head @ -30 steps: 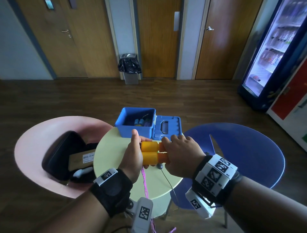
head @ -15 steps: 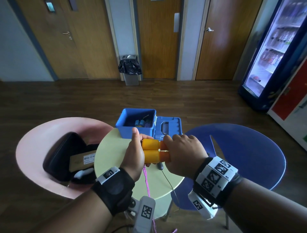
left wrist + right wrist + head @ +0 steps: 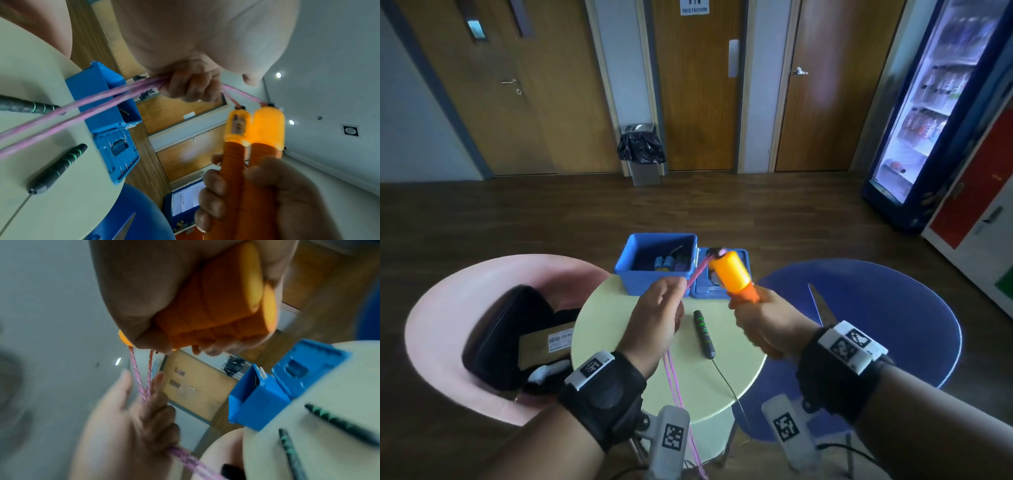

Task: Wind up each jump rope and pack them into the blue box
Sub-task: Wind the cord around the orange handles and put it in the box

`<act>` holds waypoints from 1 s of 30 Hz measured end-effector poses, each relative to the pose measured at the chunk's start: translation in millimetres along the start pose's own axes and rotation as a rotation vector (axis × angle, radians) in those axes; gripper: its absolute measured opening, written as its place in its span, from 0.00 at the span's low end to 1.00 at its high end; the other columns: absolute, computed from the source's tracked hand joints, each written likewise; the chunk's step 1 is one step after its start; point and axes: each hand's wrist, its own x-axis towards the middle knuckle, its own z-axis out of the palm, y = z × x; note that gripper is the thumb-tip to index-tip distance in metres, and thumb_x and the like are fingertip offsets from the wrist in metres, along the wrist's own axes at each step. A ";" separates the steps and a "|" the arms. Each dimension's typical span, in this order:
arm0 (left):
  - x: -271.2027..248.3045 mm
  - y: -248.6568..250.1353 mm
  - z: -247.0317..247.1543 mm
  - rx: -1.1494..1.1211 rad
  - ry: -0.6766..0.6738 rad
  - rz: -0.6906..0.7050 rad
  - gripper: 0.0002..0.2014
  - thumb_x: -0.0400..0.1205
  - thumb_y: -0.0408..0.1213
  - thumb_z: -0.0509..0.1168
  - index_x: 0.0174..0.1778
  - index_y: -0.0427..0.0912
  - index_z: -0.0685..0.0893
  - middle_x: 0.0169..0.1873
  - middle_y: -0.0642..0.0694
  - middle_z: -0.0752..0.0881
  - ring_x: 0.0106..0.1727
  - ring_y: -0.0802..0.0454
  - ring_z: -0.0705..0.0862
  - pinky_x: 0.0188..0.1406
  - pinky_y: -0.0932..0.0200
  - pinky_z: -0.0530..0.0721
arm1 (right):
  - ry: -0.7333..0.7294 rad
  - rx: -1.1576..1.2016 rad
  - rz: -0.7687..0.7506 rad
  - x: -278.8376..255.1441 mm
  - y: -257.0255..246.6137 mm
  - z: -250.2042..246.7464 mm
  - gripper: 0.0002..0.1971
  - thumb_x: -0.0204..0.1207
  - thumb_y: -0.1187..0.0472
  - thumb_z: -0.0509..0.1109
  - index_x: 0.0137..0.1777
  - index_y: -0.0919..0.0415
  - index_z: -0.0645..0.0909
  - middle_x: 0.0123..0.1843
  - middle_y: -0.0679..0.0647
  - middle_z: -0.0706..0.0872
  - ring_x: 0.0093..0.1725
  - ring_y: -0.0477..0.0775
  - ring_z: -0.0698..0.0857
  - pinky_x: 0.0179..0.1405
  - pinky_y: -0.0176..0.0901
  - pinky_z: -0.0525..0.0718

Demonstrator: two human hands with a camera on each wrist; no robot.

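Handles [image 3: 732,274] raised upright, left hand [image 3: 654,318] pinching rope [image 3: 697,274]

left hand [image 3: 654,313] fingers curled, pinching | right hand [image 3: 765,320] fisted, gripping

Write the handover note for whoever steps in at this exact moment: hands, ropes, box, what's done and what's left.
Right hand grips both orange handles together, held up above the table.
Left hand holds the doubled pink rope just below the handles; the rest trails down off the near table edge.
Blue box stands open at the far edge of the round table, lid flat beside it; some things lie inside, too dark to say what.
Two black handles with green stripes lie on the table, a thin cord running from one.
Done: orange handles paired.
Left: wind the pink rope, box it, then the black one.
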 end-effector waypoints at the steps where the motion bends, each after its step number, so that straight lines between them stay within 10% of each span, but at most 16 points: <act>1: 0.4 -1.9 -1.1 0.041 0.004 0.046 0.16 0.89 0.43 0.60 0.37 0.45 0.82 0.22 0.46 0.69 0.21 0.49 0.67 0.22 0.58 0.69 | -0.048 0.237 0.036 -0.6 3.1 -1.2 0.24 0.54 0.60 0.68 0.53 0.62 0.79 0.30 0.56 0.75 0.25 0.54 0.73 0.26 0.41 0.69; 9: -9.1 6.5 13.4 0.020 -0.249 -0.084 0.18 0.88 0.43 0.61 0.32 0.46 0.84 0.21 0.51 0.70 0.26 0.54 0.65 0.24 0.63 0.65 | -0.557 0.959 -0.043 -7.4 5.6 12.3 0.31 0.58 0.59 0.64 0.66 0.63 0.77 0.35 0.58 0.73 0.31 0.58 0.74 0.37 0.48 0.76; 15: -8.6 12.3 4.9 0.127 -0.351 -0.040 0.18 0.88 0.43 0.63 0.33 0.43 0.86 0.19 0.51 0.70 0.23 0.55 0.65 0.26 0.58 0.63 | -0.463 0.871 -0.055 -4.3 8.4 -4.0 0.21 0.53 0.60 0.67 0.50 0.61 0.79 0.34 0.59 0.75 0.31 0.58 0.75 0.37 0.47 0.74; 19: -5.8 8.0 -0.7 0.244 -0.286 0.050 0.15 0.86 0.39 0.65 0.37 0.35 0.86 0.16 0.58 0.73 0.23 0.63 0.70 0.27 0.69 0.66 | -0.130 0.460 0.068 11.9 14.8 -22.3 0.20 0.53 0.62 0.68 0.49 0.60 0.78 0.33 0.57 0.77 0.28 0.56 0.76 0.28 0.42 0.74; 25: -13.4 7.4 -4.0 0.433 -0.340 0.172 0.15 0.84 0.45 0.69 0.32 0.45 0.85 0.21 0.55 0.72 0.26 0.58 0.69 0.28 0.63 0.67 | 0.327 -0.868 -0.062 37.5 23.0 -57.1 0.14 0.66 0.49 0.65 0.51 0.50 0.74 0.42 0.45 0.83 0.38 0.52 0.81 0.37 0.44 0.76; 30: -22.0 24.1 1.5 0.549 -0.413 0.209 0.16 0.84 0.47 0.68 0.29 0.48 0.84 0.21 0.60 0.79 0.25 0.58 0.72 0.27 0.63 0.69 | 0.386 -1.076 0.010 55.6 26.9 -69.6 0.16 0.71 0.44 0.61 0.55 0.48 0.73 0.45 0.45 0.85 0.44 0.56 0.86 0.43 0.50 0.82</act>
